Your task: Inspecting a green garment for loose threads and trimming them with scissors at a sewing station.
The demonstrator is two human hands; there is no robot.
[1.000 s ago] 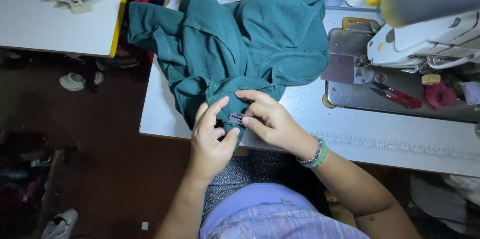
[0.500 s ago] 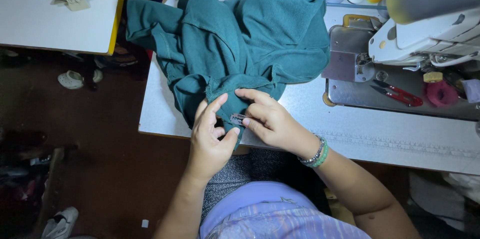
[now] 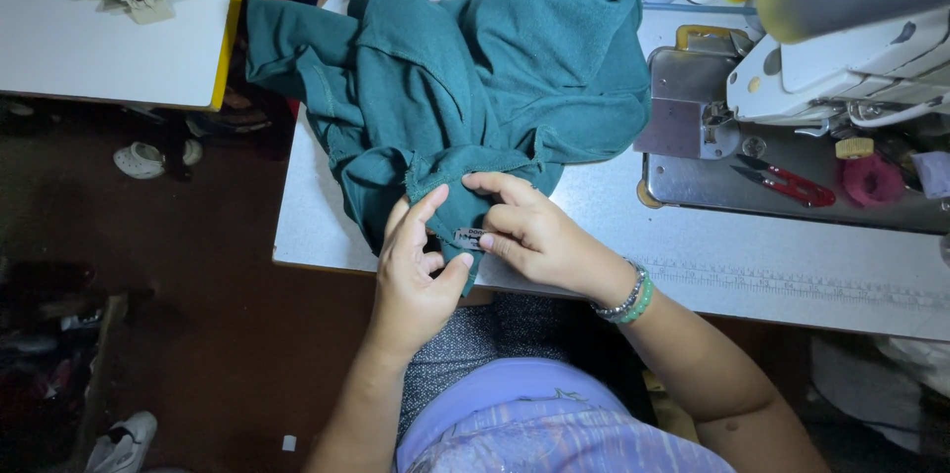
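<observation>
A crumpled teal garment (image 3: 465, 87) lies on the white sewing table (image 3: 792, 275), its lower edge hanging toward me. My left hand (image 3: 416, 270) pinches the fabric's edge from below, thumb touching a small grey label (image 3: 467, 236). From the right, my right hand (image 3: 529, 231) grips that same label and the cloth under it. A beaded bracelet sits on my right wrist.
A sewing machine (image 3: 851, 47) stands at the right on a metal plate, with red-handled snips (image 3: 787, 184) and a dark red thread spool (image 3: 871, 179) beside it. Thread cones line the top edge. Another white table (image 3: 89, 47) is at the left; shoes lie on the dark floor.
Both hands stay on the label and fabric edge with only small finger shifts. The view has drifted slightly.
</observation>
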